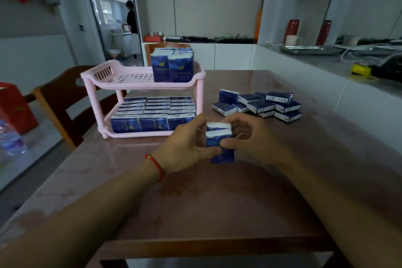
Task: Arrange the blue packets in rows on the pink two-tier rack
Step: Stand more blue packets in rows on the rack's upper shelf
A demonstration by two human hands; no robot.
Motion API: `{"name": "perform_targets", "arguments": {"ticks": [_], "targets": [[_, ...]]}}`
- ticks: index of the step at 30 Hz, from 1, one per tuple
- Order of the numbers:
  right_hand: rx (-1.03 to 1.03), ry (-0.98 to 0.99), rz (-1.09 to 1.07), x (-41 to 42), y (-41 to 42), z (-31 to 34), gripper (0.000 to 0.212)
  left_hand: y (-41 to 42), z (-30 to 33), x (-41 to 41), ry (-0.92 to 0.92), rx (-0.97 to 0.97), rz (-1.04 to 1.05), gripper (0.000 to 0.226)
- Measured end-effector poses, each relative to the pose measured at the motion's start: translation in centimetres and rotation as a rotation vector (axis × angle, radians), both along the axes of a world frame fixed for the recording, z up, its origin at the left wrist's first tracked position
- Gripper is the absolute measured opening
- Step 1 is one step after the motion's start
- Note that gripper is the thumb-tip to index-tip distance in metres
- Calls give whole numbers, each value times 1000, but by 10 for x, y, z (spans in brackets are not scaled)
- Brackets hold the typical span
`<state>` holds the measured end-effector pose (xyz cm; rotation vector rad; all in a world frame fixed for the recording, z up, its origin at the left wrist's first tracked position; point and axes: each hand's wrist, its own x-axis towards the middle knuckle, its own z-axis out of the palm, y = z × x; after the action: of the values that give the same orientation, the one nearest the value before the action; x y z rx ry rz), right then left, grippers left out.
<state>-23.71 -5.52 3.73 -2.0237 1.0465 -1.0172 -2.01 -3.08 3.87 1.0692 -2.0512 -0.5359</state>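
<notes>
Gripping upright packets: left hand, right hand; loose pile beside rack.

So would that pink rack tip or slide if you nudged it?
The rack looks like thin, light plastic, so empty it would likely slide easily. Its bottom tier is packed with packets, which probably steadies it. The glossy table may still let it skid.
</notes>
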Motion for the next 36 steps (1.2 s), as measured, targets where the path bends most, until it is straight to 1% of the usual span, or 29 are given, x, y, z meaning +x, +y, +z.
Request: {"name": "perform_targets", "arguments": {"ticks": [2,4,6,8,10,14,16,18,20,22,24,26,33,34,36], "targets": [[-5,-36,11,12,4,2,49,6,5,12,-7,-11,32,50],[10,-86,44,21,7,10,35,11,17,26,28,13,42,50],[-2,-153,74,28,6,22,35,16,37,43,78,20,69,53],[-42,-209,60,36,4,36,34,18,63,63,128,7,101,53],[-136,-212,-17,47,0,49,30,16,90,80,158,-8,136,49],[-385,-196,-210,76,-15,63,24,-1,131,112,148,-64,250,41],[-447,-213,-286,90,-24,66,27,-13,142,120,161,-38,282,41],[-478,-250,-362,100,-31,60,31,-25,149,123,120,8,315,45],[-574,-277,-444,103,-36,43,35,-39,152,124,92,71,322,47],[-634,-245,-500,103,-39,23,42,-49,154,121,77,139,305,46],[-610,-178,-503,102,-43,11,48,-57,153,118,22,184,310,47],[-581,-137,-487,99,-44,6,53,-61,148,112,-31,185,306,48],[-520,-77,-509,92,-48,0,58,-57,134,103,63,136,341,49],[-514,-74,-506,93,-49,-1,58,-56,133,103,56,128,339,51],[-499,-83,-511,95,-50,-2,58,-51,130,100,-29,90,362,59]]}}
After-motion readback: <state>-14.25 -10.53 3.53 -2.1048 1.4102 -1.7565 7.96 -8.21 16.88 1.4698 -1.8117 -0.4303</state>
